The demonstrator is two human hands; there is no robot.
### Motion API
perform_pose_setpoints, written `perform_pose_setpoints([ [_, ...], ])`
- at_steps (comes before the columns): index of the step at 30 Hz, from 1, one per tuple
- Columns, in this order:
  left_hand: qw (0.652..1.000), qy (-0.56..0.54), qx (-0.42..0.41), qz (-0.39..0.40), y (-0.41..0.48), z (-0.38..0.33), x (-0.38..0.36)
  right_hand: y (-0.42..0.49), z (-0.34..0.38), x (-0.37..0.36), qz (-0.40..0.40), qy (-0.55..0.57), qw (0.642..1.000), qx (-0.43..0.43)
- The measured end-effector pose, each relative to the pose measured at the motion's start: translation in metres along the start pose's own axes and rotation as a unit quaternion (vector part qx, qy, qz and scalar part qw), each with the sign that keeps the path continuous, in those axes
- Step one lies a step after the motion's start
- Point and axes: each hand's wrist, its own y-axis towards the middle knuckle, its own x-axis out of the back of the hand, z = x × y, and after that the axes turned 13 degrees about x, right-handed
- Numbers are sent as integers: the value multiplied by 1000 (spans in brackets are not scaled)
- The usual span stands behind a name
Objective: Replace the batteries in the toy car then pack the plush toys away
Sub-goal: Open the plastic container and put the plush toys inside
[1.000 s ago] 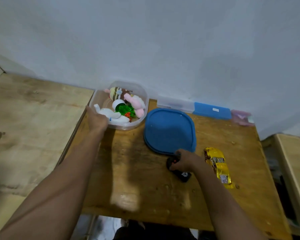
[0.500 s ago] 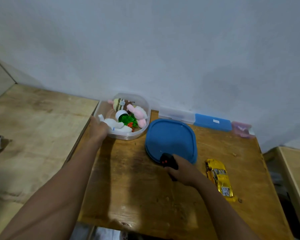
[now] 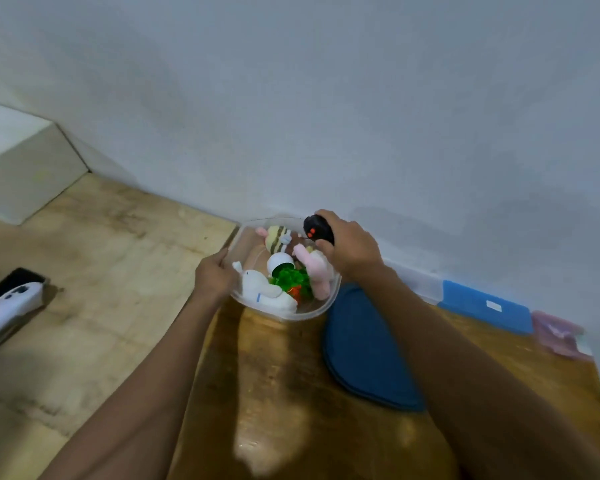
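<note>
**A:** Fingers first?
**B:** The right hand's (image 3: 352, 252) fingers (image 3: 326, 214) wrap a black remote (image 3: 317, 232), held over the tub (image 3: 291, 317). The left hand's (image 3: 213, 277) fingers (image 3: 222, 256) pinch its left rim.
**A:** Best way in?
**B:** Brace the tub, I'd say, and lower the remote into the far gap rather than dropping it.
**A:** Contents?
**B:** The plush toys (image 3: 260, 289): white, pink and striped, plus something green. The blue lid (image 3: 364, 348) lies just beside it on the bench (image 3: 291, 393). The toy car is out of view.

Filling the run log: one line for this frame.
left hand: grips clear container rim | right hand: holds black remote over plush toys | blue lid: off, beside container
</note>
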Motion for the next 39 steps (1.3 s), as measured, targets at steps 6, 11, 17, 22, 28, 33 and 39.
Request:
perform_pose_setpoints([
  [6,999,5,-23,-21,9,0,-2,36,-12,-42,35,-44,998,-5],
  [11,993,-2,-105,-50,18,-14,6,33,-15,-60,8,-44,999,-10],
  [17,939,261,-218,-48,48,-35,2,32,-15,-54,32,-30,999,-14],
  [22,948,244,-204,-34,31,-49,-3,29,-9,-49,7,-38,999,-37],
  [28,965,214,-154,-12,34,-48,-30,32,-12,-53,-30,-102,993,-43],
  [33,955,263,-134,-23,37,-46,-42,45,-13,-72,-22,-125,992,-15],
  [39,929,314,-190,-57,55,-49,-54,53,-30,-84,45,-88,994,-41],
])
